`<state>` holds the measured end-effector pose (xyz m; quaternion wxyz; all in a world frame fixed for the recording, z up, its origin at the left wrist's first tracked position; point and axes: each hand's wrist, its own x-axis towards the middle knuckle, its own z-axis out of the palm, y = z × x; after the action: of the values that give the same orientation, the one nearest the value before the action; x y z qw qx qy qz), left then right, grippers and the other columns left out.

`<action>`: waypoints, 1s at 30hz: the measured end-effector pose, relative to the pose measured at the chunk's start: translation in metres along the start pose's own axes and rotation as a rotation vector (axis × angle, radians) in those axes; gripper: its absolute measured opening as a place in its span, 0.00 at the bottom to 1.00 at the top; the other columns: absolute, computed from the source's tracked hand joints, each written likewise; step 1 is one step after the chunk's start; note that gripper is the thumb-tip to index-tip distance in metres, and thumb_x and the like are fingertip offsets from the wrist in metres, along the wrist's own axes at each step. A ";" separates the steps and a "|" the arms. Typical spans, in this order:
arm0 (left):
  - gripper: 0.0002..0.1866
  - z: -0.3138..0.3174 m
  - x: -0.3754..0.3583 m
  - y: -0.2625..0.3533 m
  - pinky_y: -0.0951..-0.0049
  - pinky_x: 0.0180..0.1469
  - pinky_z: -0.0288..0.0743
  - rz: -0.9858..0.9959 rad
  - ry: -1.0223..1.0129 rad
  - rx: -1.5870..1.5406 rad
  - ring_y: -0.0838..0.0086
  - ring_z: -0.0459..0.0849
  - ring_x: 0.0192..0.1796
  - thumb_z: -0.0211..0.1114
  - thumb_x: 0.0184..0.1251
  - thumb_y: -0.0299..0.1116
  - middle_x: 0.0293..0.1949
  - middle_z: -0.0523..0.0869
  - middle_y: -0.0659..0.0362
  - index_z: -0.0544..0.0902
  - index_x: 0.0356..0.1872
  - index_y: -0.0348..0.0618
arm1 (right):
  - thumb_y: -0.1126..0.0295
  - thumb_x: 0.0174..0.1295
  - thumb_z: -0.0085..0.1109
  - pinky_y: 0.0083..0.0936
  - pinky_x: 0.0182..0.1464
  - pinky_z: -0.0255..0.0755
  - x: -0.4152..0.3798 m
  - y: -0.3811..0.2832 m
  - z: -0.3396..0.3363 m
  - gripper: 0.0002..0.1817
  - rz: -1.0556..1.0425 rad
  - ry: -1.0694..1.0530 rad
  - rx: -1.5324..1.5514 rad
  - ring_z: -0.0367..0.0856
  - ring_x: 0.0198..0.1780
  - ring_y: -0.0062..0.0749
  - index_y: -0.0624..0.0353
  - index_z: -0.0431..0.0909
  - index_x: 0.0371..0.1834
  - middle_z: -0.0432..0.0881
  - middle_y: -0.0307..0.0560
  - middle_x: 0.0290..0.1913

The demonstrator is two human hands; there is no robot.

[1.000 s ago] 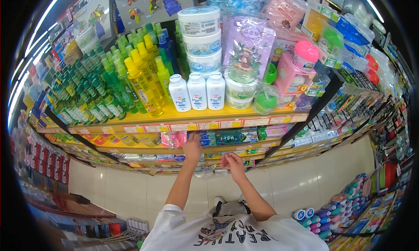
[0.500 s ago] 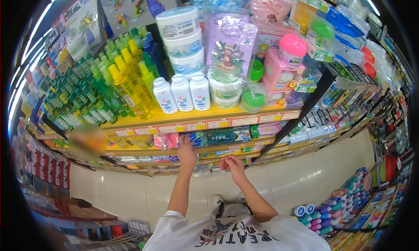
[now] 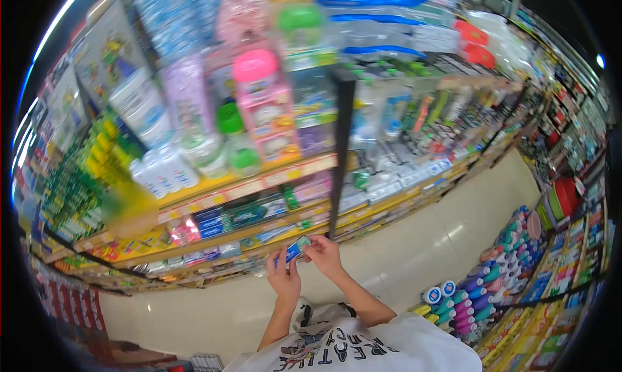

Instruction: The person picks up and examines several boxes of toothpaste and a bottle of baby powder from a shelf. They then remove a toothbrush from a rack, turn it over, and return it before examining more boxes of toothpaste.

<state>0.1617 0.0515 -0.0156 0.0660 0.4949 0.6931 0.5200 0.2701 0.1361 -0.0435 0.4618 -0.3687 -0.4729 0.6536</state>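
Observation:
A small blue and green box (image 3: pixel 295 249) is held between my two hands, in front of the shelf's lower edge. My left hand (image 3: pixel 284 276) is closed around its blue end, fingers pointing up. At the green end, the fingers of my right hand (image 3: pixel 325 257) pinch the box from the other side. The print on it is too small to read. Beyond my hands, on the shelf level under the price strip, lie dark green boxes (image 3: pixel 256 210), blue boxes (image 3: pixel 210 222) and pink packs (image 3: pixel 186 230).
White bottles (image 3: pixel 159 171), tubs and a pink-lidded stack (image 3: pixel 254 67) crowd the yellow upper shelf. A black shelf post (image 3: pixel 338 152) stands right of centre. Colourful bottles (image 3: pixel 466 297) stand on the right, beside the tiled floor (image 3: pixel 389 262).
My left hand has come back from the lower shelf with the small box, and my right hand has joined it. The view has swung right, shifting the shelf leftward.

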 end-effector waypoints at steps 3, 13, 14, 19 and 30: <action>0.24 0.046 -0.018 0.046 0.76 0.27 0.82 -0.026 -0.043 -0.102 0.67 0.86 0.42 0.70 0.59 0.20 0.56 0.78 0.51 0.81 0.59 0.40 | 0.75 0.67 0.62 0.24 0.29 0.82 -0.020 -0.024 -0.078 0.10 0.034 0.081 0.118 0.84 0.27 0.26 0.68 0.78 0.48 0.83 0.45 0.30; 0.20 0.250 -0.095 0.160 0.74 0.32 0.83 -0.525 -0.460 -0.817 0.72 0.87 0.32 0.67 0.67 0.22 0.49 0.85 0.51 0.77 0.60 0.33 | 0.72 0.65 0.61 0.27 0.29 0.82 -0.081 -0.100 -0.354 0.11 0.006 0.473 0.292 0.84 0.25 0.32 0.70 0.78 0.45 0.83 0.50 0.28; 0.20 0.266 -0.101 0.172 0.74 0.32 0.83 -0.527 -0.488 -0.814 0.72 0.87 0.32 0.67 0.67 0.22 0.49 0.85 0.51 0.77 0.60 0.33 | 0.71 0.65 0.61 0.27 0.28 0.82 -0.088 -0.103 -0.374 0.11 -0.002 0.523 0.332 0.84 0.25 0.32 0.69 0.78 0.44 0.83 0.49 0.28; 0.23 0.333 -0.119 0.226 0.71 0.40 0.85 -0.583 -0.693 -0.841 0.69 0.88 0.37 0.68 0.66 0.20 0.46 0.86 0.50 0.76 0.62 0.33 | 0.69 0.65 0.61 0.27 0.28 0.81 -0.109 -0.113 -0.449 0.10 -0.020 0.692 0.433 0.83 0.23 0.30 0.67 0.78 0.42 0.82 0.47 0.27; 0.21 0.496 -0.123 0.285 0.73 0.38 0.81 -0.496 -0.833 -1.019 0.73 0.85 0.36 0.68 0.65 0.18 0.48 0.83 0.53 0.76 0.59 0.31 | 0.65 0.73 0.58 0.28 0.32 0.84 -0.074 -0.163 -0.580 0.14 -0.143 0.862 0.352 0.84 0.27 0.31 0.66 0.74 0.51 0.82 0.48 0.32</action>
<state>0.7004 0.2752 -0.0671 0.6662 0.3876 0.3725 0.5168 0.8669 0.2469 -0.0471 0.7153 -0.4894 -0.1441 0.4776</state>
